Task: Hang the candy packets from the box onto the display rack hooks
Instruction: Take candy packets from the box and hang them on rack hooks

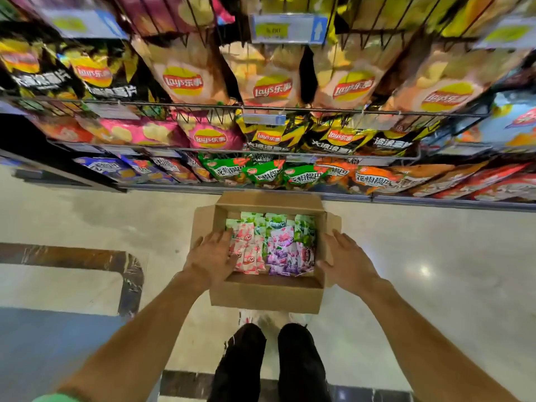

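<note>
Both forearms reach down from the lower corners toward a cardboard box (pixel 266 295) on the shop floor (pixel 435 256), just beyond the person's dark shoes (pixel 272 361) at 6 o'clock. Its flaps are folded out and it is packed with candy packets (pixel 272 245): pink ones at 9 o'clock inside, purple ones in the middle toward 5 o'clock, green ones along the far side at 12 o'clock.

At the box's 9 o'clock rim the left hand (pixel 211 256) lies palm down, fingers loosely spread, fingertips on the pink packets; whether it pinches one I cannot tell. Against the outer wall at 3 o'clock the right hand (pixel 346 261) is open and flat, gripping nothing, apparently steadying the box.

The step in hand looks like picking the first packets, so the task seems barely begun. To do it well, keep the right hand bracing the wall so the light box does not slide. Let the left gather a few packets of one colour. Lift them by their top edges, all facing one way, where a hang hole would presumably sit; none is visible here.

Crisp bags (pixel 269 82) fill the wire shelves (pixel 261 107) from 10 to 2 o'clock. No free hook shows there, so the display rack hooks must be found first.
</note>
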`<state>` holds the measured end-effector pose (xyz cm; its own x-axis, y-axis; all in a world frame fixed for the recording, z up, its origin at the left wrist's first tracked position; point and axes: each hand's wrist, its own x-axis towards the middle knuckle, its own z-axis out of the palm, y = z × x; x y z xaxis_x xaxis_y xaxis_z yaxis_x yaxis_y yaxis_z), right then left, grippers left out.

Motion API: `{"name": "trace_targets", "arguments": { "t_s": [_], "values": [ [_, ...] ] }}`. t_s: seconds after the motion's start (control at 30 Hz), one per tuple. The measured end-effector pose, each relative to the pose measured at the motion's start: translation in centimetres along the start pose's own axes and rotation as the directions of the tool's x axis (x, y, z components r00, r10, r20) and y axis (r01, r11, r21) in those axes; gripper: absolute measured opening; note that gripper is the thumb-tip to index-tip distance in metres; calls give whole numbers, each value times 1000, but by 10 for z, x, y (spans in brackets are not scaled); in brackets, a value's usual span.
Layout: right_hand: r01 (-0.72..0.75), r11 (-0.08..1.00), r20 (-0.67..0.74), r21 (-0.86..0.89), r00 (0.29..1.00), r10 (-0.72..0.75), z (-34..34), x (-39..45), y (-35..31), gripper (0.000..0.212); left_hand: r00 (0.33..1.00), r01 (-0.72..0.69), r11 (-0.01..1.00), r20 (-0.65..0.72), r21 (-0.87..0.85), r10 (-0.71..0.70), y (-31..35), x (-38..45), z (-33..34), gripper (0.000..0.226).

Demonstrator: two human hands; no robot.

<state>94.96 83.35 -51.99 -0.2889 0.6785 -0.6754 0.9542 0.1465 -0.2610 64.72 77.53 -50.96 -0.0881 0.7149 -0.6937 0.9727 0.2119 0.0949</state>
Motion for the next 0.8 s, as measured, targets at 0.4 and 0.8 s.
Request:
{"name": "trace_targets", "arguments": {
  "t_s": [0.4,0.8],
  "values": [
    [-17,996,3,84,1000,17,170,169,20,71,992,119,970,63,-213,-108,-54,165,175,58],
    [-271,922,31,276,962,273,321,285,73,77,993,109,957,78,-268,-91,-93,289,322,74]
  ]
}}
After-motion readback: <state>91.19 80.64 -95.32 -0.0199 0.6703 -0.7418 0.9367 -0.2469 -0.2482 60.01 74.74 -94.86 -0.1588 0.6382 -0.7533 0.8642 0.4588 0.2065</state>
